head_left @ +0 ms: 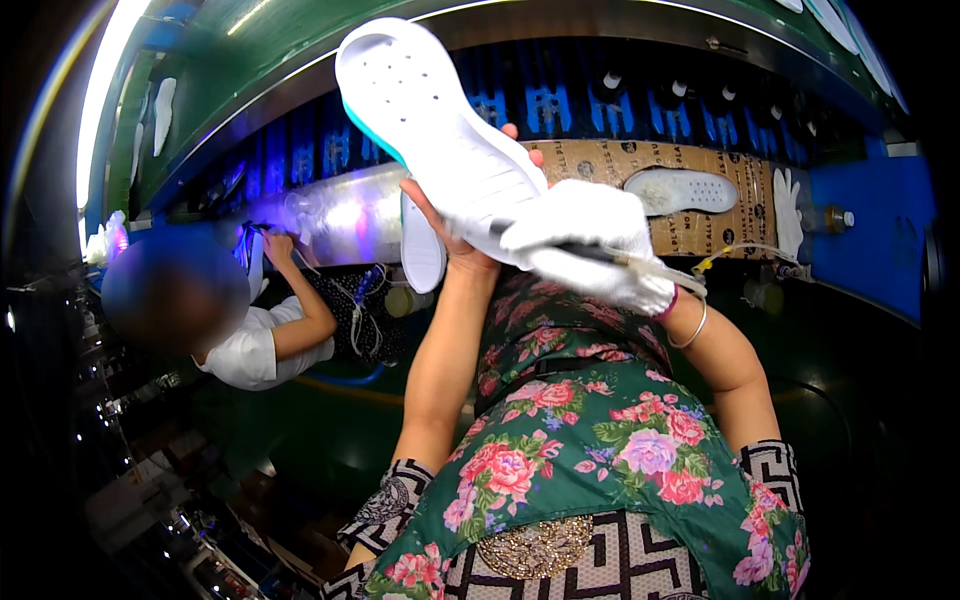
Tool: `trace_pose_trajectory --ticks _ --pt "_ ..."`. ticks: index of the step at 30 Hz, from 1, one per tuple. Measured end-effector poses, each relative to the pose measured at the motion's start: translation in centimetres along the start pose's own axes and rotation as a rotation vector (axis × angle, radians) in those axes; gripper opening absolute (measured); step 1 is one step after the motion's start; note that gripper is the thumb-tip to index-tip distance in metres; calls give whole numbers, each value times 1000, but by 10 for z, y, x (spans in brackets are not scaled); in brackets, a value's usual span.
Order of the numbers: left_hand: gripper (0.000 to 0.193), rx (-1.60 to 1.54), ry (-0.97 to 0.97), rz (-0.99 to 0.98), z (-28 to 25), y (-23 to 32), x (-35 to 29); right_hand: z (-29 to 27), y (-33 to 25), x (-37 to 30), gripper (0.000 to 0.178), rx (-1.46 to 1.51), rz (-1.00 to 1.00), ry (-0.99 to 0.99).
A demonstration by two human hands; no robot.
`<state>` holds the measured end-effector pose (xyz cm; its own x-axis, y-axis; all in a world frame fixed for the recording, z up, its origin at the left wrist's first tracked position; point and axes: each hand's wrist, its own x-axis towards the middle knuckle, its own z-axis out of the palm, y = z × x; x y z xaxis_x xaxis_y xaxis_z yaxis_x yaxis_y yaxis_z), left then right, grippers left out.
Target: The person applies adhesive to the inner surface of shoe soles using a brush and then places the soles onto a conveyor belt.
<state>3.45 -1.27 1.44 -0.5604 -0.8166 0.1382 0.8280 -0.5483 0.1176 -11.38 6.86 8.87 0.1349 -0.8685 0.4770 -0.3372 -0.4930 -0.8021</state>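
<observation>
A white shoe sole (400, 80) with a teal edge and small holes in its heel is raised in front of me, its inner face up. My bare left hand (470, 240) grips it from below, fingertips showing past its far edge. My right hand (590, 235), in a white glove, is closed around a slim dark-handled brush (575, 250). The brush's tip is blurred and lies over the near end of the sole; whether it touches cannot be told. A thin pale hose (685, 275) runs by the right wrist.
Cardboard (590, 160) covers the bench, bearing a second sole (690, 190) and a white glove (787, 215). Another sole (422, 250) lies left of my left forearm. A bottle (828, 218) stands far right. Blue racks (545, 105) line the back. A co-worker (260, 340) works at left.
</observation>
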Motion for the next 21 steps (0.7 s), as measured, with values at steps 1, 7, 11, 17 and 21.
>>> trace_pose_trajectory --ticks 1,7,11,17,21 --pt "110 67 57 -29 1 3 -1 0 5 -1 23 -49 -42 22" --pt "110 41 -56 -233 6 13 4 7 -12 -18 30 139 88 -114" --pt "106 143 -68 -346 9 22 11 3 -4 -13 26 31 51 -99" --pt "108 107 -207 -498 14 35 25 11 -22 -15 15 238 117 -54" --pt "108 284 -145 -612 27 36 33 7 -10 -15 27 -185 -174 47"
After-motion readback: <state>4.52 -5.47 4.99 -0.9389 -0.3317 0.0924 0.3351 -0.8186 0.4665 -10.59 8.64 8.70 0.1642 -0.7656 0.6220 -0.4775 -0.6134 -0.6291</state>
